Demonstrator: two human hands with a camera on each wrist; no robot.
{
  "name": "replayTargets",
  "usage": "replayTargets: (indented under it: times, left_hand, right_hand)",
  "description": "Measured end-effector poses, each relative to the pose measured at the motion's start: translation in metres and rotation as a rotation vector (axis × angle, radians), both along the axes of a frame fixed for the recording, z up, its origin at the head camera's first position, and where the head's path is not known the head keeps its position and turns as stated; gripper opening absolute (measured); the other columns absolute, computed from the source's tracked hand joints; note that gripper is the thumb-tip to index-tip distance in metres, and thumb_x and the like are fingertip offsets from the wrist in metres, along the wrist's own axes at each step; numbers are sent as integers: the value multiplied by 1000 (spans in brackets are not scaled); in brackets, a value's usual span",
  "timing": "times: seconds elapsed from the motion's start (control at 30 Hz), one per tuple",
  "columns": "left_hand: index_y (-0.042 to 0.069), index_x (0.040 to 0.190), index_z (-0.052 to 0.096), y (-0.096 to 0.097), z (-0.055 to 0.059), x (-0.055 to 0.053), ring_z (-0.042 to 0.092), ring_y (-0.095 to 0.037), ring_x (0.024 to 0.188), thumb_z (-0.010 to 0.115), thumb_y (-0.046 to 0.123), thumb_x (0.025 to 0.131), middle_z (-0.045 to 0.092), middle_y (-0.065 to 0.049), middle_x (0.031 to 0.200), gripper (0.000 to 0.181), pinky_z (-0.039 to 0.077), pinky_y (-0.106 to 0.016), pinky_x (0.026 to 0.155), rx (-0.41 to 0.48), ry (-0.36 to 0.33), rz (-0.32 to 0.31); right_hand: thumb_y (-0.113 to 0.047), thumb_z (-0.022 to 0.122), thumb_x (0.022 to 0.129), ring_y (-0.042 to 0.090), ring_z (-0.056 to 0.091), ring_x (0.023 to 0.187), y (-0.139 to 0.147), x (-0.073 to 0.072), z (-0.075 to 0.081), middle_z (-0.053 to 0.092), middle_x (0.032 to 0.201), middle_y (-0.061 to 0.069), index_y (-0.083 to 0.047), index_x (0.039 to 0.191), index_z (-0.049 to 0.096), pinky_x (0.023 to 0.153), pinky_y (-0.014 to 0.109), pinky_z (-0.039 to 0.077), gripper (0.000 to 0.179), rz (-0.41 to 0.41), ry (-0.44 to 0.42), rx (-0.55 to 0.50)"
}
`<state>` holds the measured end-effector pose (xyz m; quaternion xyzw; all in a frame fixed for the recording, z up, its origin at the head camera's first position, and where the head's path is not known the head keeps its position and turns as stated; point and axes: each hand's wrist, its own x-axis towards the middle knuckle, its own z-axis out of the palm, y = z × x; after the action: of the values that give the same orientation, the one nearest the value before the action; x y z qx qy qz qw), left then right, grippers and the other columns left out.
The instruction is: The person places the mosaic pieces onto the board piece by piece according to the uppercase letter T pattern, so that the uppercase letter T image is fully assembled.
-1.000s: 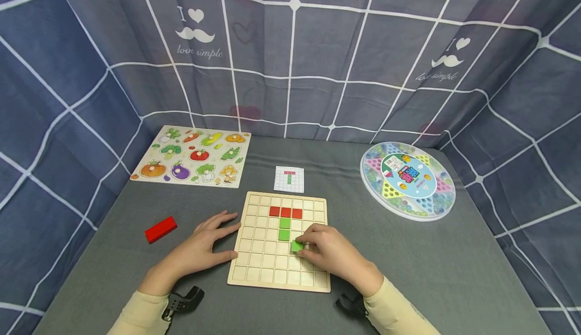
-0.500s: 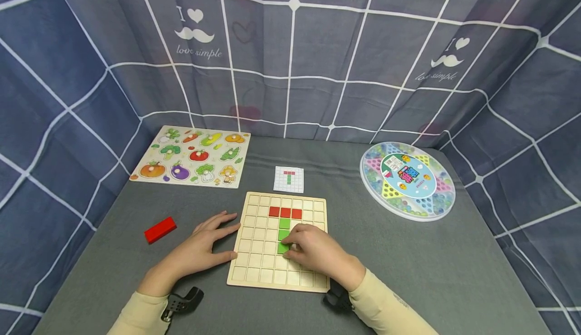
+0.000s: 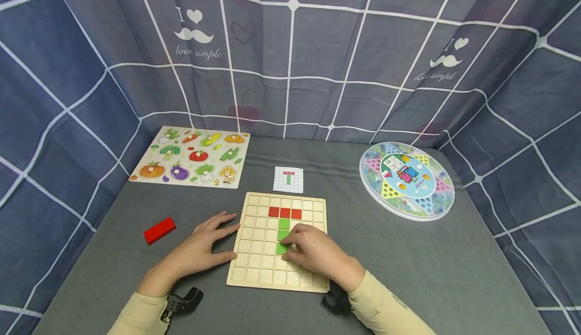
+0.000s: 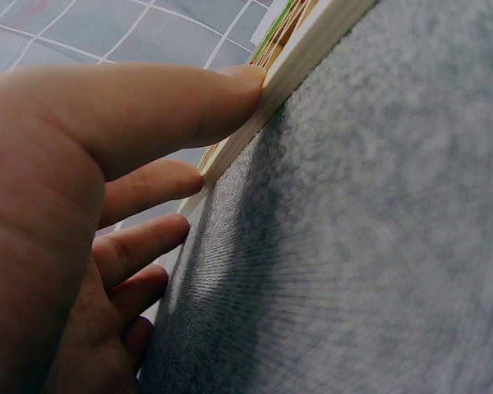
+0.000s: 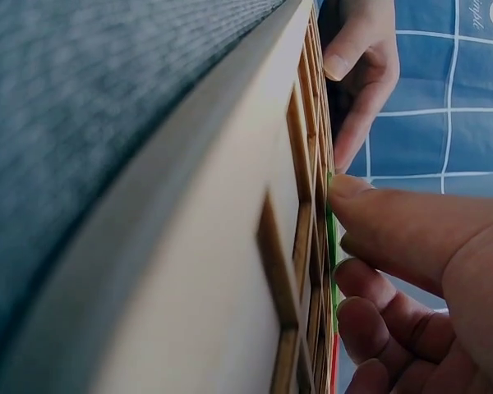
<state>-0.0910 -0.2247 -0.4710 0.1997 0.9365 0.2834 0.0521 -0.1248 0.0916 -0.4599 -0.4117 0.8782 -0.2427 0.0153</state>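
Observation:
A wooden grid board [image 3: 253, 274] lies on the grey cloth, with a row of three red tiles [image 3: 285, 213] near its far side. Below the middle red one, green tiles [image 3: 283, 223] run down one column. My right hand [image 3: 320, 252] pinches the lowest green tile [image 3: 281, 248] between thumb and fingertips, low at its square. My left hand [image 3: 204, 244] rests beside the board with spread, fairly straight fingers. Its thumb [image 4: 230, 90] and forefinger touch the board's left edge. Behind the board lies a small white pattern card [image 3: 288, 179] printed with a red-and-green T.
A red block [image 3: 160, 230] lies left of my left hand. At the back left is a vegetable puzzle board [image 3: 213, 146]; at the back right, a round game box [image 3: 407, 181]. Grid-patterned curtains [image 3: 263, 37] rise behind and on both sides.
My right hand has moved left with the green tile, bringing it into the column under the other green ones. Over the last half second it barely moves. My left hand stays put.

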Motion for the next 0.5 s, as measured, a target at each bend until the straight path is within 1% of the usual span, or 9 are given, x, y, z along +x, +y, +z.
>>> replayTargets:
  times: [0.17,0.3,0.4,0.5]
  left_hand:
    - [15,143,56,1,1,-1,24,-32,145,80,40,82,38,-5,154,70,21,-65,107,5,-1,-1]
    - [14,142,56,0,1,-1,24,-32,145,80,40,82,38,-5,154,69,21,-65,107,9,5,0]
    - [14,142,56,0,1,-1,24,-33,145,79,41,83,38,-5,154,69,21,-66,107,5,0,1]
    - [13,143,56,-2,3,-2,26,-34,144,78,42,84,38,-6,153,69,22,-66,107,-3,-5,4]
  right_hand:
    - [-28,79,86,3,59,83,6,-1,1,65,94,-8,-15,106,78,74,19,48,24,-13,-25,-19]
    - [-27,78,87,4,58,81,14,-6,4,65,94,-7,-14,106,77,73,21,49,23,-31,-41,-37]
    - [-24,77,87,5,58,77,23,-12,7,66,94,-5,-13,106,77,70,22,48,22,-53,-25,-45]
    - [-24,77,87,8,58,75,34,-22,13,67,96,-2,-12,108,76,69,25,49,24,-80,3,-45]
